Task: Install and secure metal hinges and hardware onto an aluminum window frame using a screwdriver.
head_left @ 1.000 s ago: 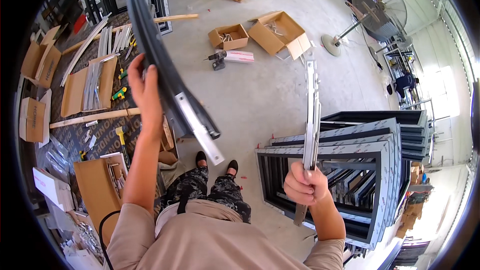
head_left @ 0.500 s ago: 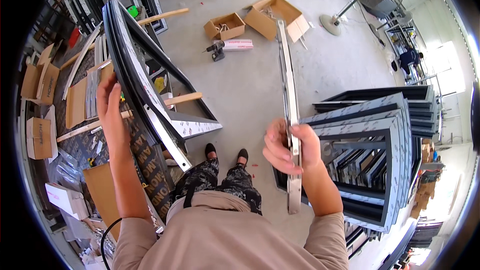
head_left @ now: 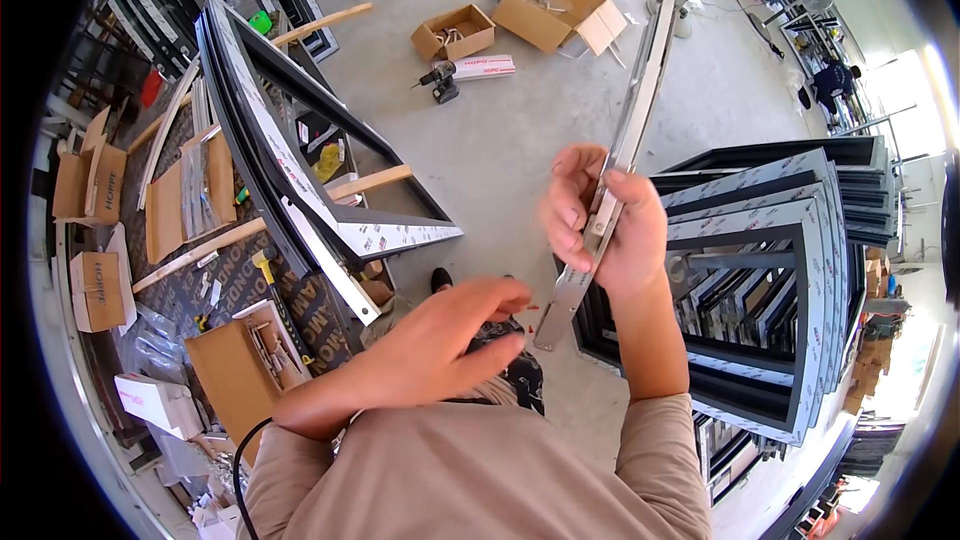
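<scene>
My right hand [head_left: 615, 215] is closed around a long silver window friction stay [head_left: 640, 105], held up and tilted, its upper end leaning right. The stay's broad lower plate sticks out below my fingers. In front of my waist, my left hand [head_left: 470, 335] reaches across to the right with thumb and fingers apart, holding nothing and clear of the stay. To the left, a dark window sash [head_left: 290, 160] with patterned protective film lies on the bench. A pale metal strip [head_left: 335, 265] runs along its near edge.
A hammer [head_left: 280, 295] and an open cardboard box [head_left: 235, 360] lie on the bench. A cordless drill [head_left: 440, 82] and open cartons [head_left: 560, 5] sit on the floor ahead. Several film-covered window frames [head_left: 805, 310] stand stacked at right. A wooden batten [head_left: 370, 183] juts out under the sash.
My left hand has left the sash side and swung right, in front of my waist. The right hand has raised the stay and tilted its top rightward.
</scene>
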`<action>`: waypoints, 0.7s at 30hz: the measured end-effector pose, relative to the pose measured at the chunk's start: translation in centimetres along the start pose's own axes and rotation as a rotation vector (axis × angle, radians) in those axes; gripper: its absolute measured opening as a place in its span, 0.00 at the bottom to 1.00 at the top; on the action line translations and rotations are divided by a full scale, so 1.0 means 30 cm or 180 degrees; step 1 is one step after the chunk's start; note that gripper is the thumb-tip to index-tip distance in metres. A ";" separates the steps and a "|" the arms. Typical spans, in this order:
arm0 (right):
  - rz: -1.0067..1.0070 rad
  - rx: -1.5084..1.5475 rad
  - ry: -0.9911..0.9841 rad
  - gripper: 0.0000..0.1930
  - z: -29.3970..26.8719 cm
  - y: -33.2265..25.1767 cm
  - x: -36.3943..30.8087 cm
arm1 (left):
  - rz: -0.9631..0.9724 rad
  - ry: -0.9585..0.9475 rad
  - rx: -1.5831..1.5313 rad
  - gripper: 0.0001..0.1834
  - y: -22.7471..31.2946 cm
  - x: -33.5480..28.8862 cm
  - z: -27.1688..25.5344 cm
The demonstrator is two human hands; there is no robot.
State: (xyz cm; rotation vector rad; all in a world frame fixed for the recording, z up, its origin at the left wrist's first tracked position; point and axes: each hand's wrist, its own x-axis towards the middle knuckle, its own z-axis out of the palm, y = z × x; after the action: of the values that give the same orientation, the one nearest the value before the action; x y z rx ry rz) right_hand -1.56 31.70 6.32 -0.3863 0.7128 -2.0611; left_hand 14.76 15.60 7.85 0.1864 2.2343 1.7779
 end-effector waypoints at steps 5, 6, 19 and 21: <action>-0.0184 0.0204 -0.0079 0.19 -0.014 -0.027 -0.001 | -0.0407 -0.0560 -0.1147 0.24 -0.120 0.052 0.092; -0.0254 0.0262 -0.0056 0.19 -0.017 -0.029 0.001 | -0.0387 -0.0592 -0.1371 0.23 -0.134 0.061 0.108; -0.0528 0.0435 -0.0098 0.18 -0.018 -0.009 0.006 | -0.0272 -0.0533 -0.2914 0.19 -0.091 0.140 0.123; -0.0538 0.0415 -0.0093 0.18 -0.017 -0.004 0.009 | -0.0306 -0.0478 -0.2986 0.19 -0.076 0.147 0.116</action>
State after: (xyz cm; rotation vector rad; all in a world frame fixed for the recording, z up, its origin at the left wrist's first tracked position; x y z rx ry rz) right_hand -2.05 31.69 5.99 -0.4133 0.5403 -2.2425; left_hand 11.77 19.51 4.33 0.0082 1.1013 2.4235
